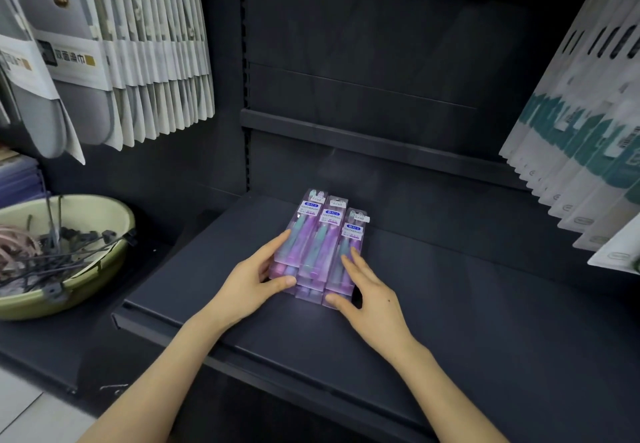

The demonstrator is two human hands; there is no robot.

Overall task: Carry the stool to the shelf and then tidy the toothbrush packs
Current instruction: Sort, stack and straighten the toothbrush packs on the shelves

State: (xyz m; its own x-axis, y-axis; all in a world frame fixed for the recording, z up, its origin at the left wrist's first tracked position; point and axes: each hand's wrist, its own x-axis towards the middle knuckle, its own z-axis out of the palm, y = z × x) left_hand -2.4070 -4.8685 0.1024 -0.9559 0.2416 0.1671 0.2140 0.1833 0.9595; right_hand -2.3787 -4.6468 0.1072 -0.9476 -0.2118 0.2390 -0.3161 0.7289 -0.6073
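Observation:
A small stack of clear toothbrush packs (320,234) with purple and teal brushes lies flat on the dark shelf board (450,286), three packs side by side on top. My left hand (251,281) holds the stack's left side, fingers along its edge and thumb at the near end. My right hand (369,290) lies with straight fingers on the right-hand pack, its thumb against the stack's near end. The stool is not in view.
A green bowl (114,269) with black cable ties sits on a lower ledge at the left. White packaged goods (138,54) hang at the upper left. Teal-and-white packs (588,151) hang at the right, over the shelf's right end.

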